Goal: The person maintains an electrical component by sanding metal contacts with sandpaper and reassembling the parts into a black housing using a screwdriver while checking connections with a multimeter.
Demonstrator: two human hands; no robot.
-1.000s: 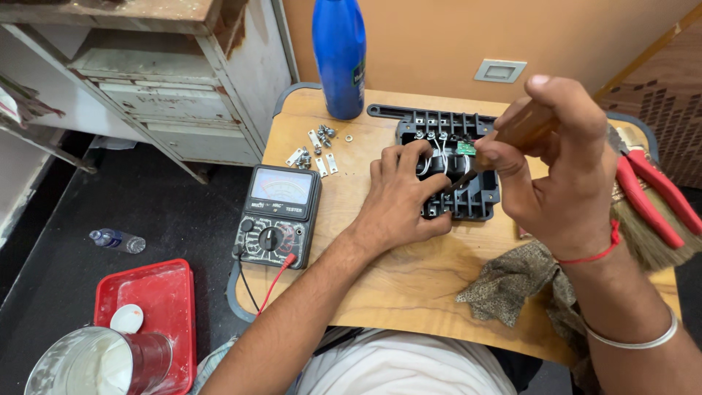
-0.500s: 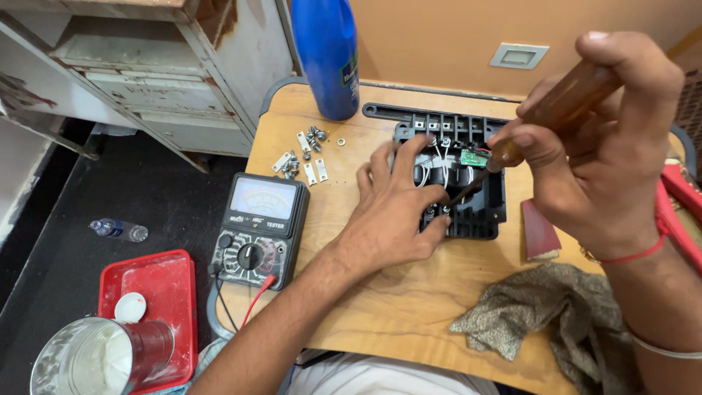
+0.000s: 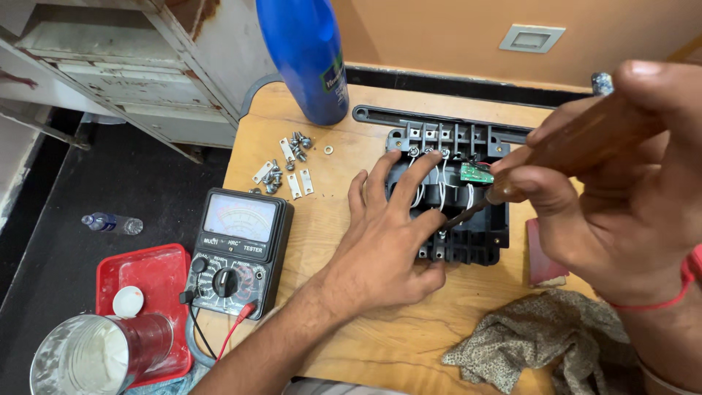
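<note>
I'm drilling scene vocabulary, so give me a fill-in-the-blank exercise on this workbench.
1. The right hand grips a brown-handled ____.
2. The left hand presses on the ____ plastic housing.
3. The multimeter lies on the ____ table.
4. The bottle standing on the table is ____.

Missing words: screwdriver; black; wooden; blue

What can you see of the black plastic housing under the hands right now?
The black ribbed plastic housing lies flat on the wooden table, open side up. A row of metal terminals runs along its far edge, with white wires and a small green circuit board inside. The left hand presses on it with spread fingers; the right hand holds a wooden-handled screwdriver whose tip reaches into it.
</note>
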